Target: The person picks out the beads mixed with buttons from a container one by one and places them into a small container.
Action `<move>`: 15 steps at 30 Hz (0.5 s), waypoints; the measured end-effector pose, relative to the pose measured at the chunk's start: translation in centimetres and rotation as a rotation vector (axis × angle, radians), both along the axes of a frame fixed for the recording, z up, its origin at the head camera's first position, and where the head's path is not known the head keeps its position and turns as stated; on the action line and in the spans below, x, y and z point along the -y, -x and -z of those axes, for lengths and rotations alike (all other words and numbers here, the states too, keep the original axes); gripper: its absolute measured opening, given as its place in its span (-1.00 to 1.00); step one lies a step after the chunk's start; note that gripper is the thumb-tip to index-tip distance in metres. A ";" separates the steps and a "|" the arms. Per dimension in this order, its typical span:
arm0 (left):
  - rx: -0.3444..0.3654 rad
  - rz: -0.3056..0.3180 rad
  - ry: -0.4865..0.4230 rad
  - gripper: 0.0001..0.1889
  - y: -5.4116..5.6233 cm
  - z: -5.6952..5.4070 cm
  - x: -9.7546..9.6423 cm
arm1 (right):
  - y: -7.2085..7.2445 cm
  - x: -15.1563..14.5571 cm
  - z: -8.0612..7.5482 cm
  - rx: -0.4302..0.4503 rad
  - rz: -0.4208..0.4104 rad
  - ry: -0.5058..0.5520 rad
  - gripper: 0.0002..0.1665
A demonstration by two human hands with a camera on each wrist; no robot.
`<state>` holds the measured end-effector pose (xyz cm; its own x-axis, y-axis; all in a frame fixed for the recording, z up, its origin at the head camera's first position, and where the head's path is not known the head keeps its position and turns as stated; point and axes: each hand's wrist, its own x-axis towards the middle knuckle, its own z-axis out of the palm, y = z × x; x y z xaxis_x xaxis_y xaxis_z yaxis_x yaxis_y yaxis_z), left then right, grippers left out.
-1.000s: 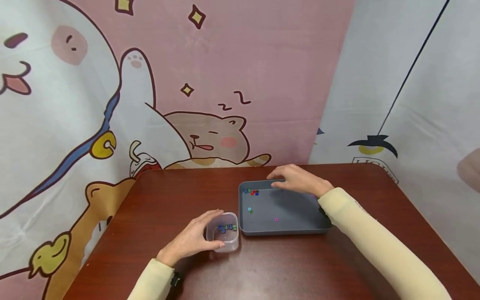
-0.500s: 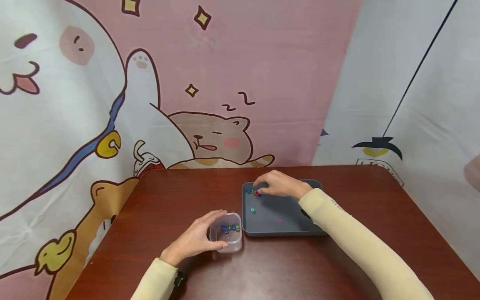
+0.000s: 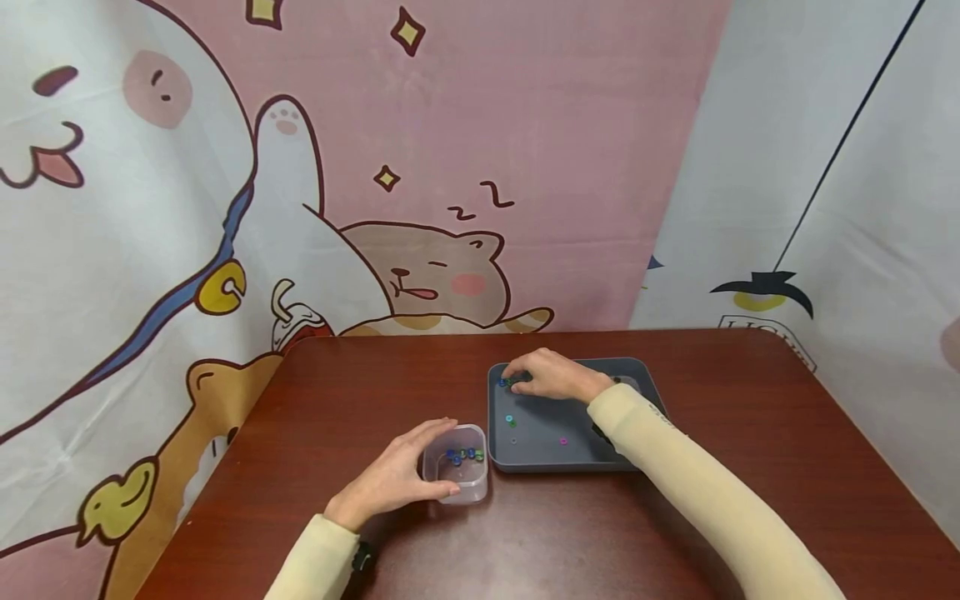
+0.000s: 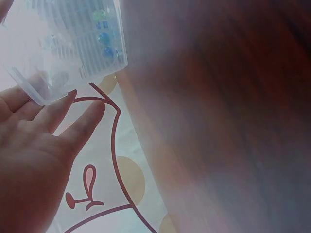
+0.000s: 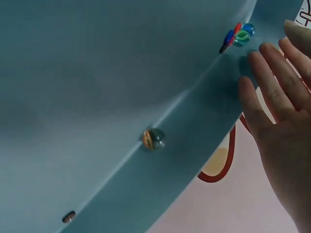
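Grips box in left hand; holds relaxed right hand just beside marbles, near tray wall, with room wristward.

Left hand cupped, right hand farther forward

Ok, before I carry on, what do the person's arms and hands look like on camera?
Both arms wear long, pale yellow sleeves: left sleeve, right sleeve. Small dark lettering marks the right one, too small to read. A dark device shows at the left wrist. The left hand and right hand wear no gloves.
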<state>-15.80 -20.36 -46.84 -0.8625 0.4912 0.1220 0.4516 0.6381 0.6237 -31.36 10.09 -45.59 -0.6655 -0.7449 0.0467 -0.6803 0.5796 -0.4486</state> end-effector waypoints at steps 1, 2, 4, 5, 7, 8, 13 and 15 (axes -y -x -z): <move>-0.002 0.001 0.000 -0.07 0.0 0.0 0.0 | 0.0 0.0 0.1 0.001 0.001 -0.001 -0.61; -0.004 0.002 0.001 -0.07 0.0 0.0 0.0 | 0.0 0.1 0.2 0.003 0.002 0.000 -0.61; -0.009 0.004 0.002 -0.08 0.0 0.1 0.0 | 0.1 0.2 0.4 0.004 0.005 0.003 -0.61; -0.011 0.005 0.003 -0.08 0.0 0.1 0.0 | 0.1 0.2 0.5 0.004 0.008 0.008 -0.61; -0.015 0.006 0.003 -0.08 0.0 0.1 0.0 | 0.1 0.3 0.6 0.003 0.014 0.011 -0.61; -0.015 0.006 0.003 -0.08 0.0 0.0 0.0 | 0.1 0.3 0.7 0.003 0.016 0.012 -0.61; -0.001 0.001 -0.003 -0.08 0.0 -0.1 0.1 | 0.1 0.4 1.2 0.000 0.023 0.010 -0.62; 0.004 0.000 -0.004 -0.08 0.0 -0.1 0.1 | 0.1 0.5 1.3 -0.008 0.027 0.012 -0.63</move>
<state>-15.81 -20.42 -46.78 -0.8630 0.4907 0.1200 0.4489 0.6359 0.6279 -31.41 9.64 -46.92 -0.6850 -0.7260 0.0610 -0.6681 0.5925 -0.4501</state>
